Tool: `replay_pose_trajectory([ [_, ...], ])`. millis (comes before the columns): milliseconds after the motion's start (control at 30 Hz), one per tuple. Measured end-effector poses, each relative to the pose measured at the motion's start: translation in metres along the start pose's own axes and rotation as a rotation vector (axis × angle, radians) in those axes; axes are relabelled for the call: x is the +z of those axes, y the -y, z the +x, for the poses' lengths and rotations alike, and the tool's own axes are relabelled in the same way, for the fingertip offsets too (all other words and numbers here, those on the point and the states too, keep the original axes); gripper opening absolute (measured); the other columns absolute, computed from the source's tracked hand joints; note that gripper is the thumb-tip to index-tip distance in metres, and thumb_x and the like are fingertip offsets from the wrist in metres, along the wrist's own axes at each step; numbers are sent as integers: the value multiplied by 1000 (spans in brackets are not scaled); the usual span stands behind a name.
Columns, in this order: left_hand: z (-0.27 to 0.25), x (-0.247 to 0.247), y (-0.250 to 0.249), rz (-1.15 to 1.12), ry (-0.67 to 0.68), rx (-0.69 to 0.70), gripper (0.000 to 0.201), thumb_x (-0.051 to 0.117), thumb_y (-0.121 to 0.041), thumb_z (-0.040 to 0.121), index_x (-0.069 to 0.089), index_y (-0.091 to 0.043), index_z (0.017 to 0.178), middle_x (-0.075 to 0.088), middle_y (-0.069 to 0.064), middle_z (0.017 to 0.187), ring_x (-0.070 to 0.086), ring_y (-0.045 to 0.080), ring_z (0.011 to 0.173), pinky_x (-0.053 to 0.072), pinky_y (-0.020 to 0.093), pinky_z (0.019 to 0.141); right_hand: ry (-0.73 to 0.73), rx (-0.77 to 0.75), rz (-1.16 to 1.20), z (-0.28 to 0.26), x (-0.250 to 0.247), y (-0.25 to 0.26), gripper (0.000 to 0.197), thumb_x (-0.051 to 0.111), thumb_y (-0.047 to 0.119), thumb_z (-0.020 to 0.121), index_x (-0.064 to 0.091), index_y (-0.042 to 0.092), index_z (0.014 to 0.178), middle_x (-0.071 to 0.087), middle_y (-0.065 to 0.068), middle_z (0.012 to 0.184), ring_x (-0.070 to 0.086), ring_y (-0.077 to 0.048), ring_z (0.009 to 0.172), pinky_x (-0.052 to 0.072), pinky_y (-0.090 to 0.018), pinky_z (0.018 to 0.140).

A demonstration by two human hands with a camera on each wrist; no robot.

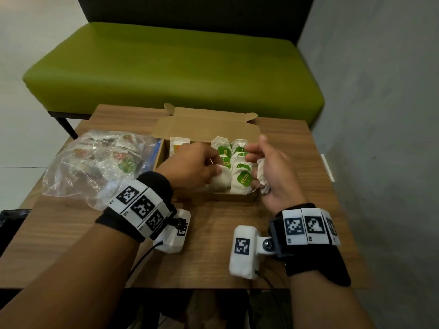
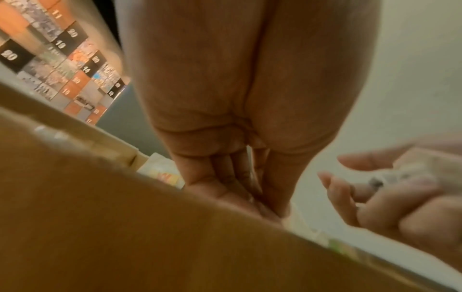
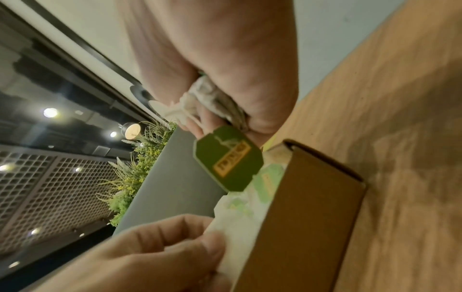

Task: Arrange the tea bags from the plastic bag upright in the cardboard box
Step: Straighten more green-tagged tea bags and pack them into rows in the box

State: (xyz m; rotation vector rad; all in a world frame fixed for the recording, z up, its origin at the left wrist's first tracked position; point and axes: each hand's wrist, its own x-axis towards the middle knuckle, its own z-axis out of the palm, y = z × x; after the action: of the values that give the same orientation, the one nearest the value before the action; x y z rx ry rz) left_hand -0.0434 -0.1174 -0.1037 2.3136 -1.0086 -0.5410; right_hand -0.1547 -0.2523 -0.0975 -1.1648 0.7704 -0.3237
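Note:
An open cardboard box [image 1: 232,198] stands mid-table with several white tea bags [image 1: 242,179] upright inside, green tags showing. My left hand [image 1: 215,173] reaches over the box and pinches a white tea bag [image 1: 222,180] at its near end; the right wrist view shows thumb and curled fingers [image 3: 175,247] on that bag [image 3: 225,235]. Just right of the box, my right hand [image 1: 255,162] grips a crumpled tea bag [image 1: 262,173] in its palm. Its green tag [image 3: 227,158] dangles above the box wall [image 3: 300,207]. The clear plastic bag [image 1: 95,162] of tea bags lies to the left.
The wooden table [image 1: 213,257] has bare surface in front of the box. The box's lid flap [image 1: 206,124] stands up at the back. A green bench [image 1: 175,74] lies beyond the table, and a grey wall [image 1: 380,115] runs close on the right.

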Motion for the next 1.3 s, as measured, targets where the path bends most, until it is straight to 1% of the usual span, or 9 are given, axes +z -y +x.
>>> replay_pose_trajectory([
  [167, 6, 8, -1, 77, -117, -31, 9, 62, -24, 95, 69, -18, 97, 66, -2, 84, 63, 19, 89, 53, 37, 84, 60, 50, 160, 1, 5, 2, 45, 42, 47, 105, 64, 12, 87, 55, 2, 69, 42, -4, 37, 28, -18, 31],
  [333, 5, 14, -3, 98, -164, -45, 15, 60, -29, 96, 67, -18, 103, 67, -1, 94, 61, 15, 87, 47, 25, 71, 64, 74, 184, 2, 8, 0, 45, 43, 49, 105, 65, 13, 90, 54, 2, 72, 41, -4, 39, 28, -17, 33],
  [500, -4, -2, -20, -36, -303, 12, 31, 60, -52, 92, 63, -22, 100, 68, -8, 89, 66, 11, 82, 57, 35, 71, 61, 104, 297, 2, 11, 2, 42, 43, 48, 105, 61, 11, 96, 55, -1, 73, 48, -6, 39, 34, -19, 32],
  [633, -19, -6, -47, -320, -32, 59, 38, 74, -51, 80, 57, -22, 99, 71, -6, 90, 71, 10, 68, 60, 35, 63, 100, 129, 386, -3, 13, 5, 37, 47, 48, 104, 59, 14, 97, 66, -3, 71, 67, -15, 56, 51, -25, 46],
  [767, -15, 6, -45, -140, -189, 159, 35, 76, -48, 79, 58, -23, 96, 67, -8, 86, 64, 8, 68, 51, 30, 61, 125, 150, 439, 0, 15, 4, 31, 49, 44, 104, 58, 15, 99, 71, -6, 77, 71, -19, 65, 58, -31, 58],
  [933, -7, 7, -36, -270, -286, 101, 13, 65, -32, 93, 68, -20, 90, 68, -5, 80, 61, 7, 68, 52, 29, 62, 309, 177, 417, -3, 17, 2, 24, 48, 29, 104, 62, 11, 100, 73, -11, 93, 70, -21, 85, 54, -36, 80],
  [1033, -6, 1, -34, -447, -317, 30, 14, 64, -23, 94, 68, -15, 83, 65, -8, 67, 59, 1, 57, 46, 19, 54, 342, 189, 331, -3, 19, -3, 34, 51, 27, 103, 59, 3, 125, 67, -14, 111, 65, -24, 96, 54, -36, 74],
  [1167, -4, -8, -26, -539, -405, -14, 16, 61, -22, 95, 65, -19, 80, 60, -5, 72, 56, 11, 66, 42, 26, 57, 337, 215, 341, -3, 19, -2, 12, 51, 9, 101, 62, 13, 102, 62, -6, 86, 55, -10, 62, 44, -17, 42],
  [1300, -8, -25, -23, -637, -389, -24, 19, 53, -22, 101, 58, -18, 83, 63, -2, 82, 63, 10, 69, 48, 27, 58, 253, 161, 296, -1, 17, -1, 14, 50, 2, 98, 60, 13, 99, 59, -3, 78, 43, -4, 45, 30, -13, 33],
])
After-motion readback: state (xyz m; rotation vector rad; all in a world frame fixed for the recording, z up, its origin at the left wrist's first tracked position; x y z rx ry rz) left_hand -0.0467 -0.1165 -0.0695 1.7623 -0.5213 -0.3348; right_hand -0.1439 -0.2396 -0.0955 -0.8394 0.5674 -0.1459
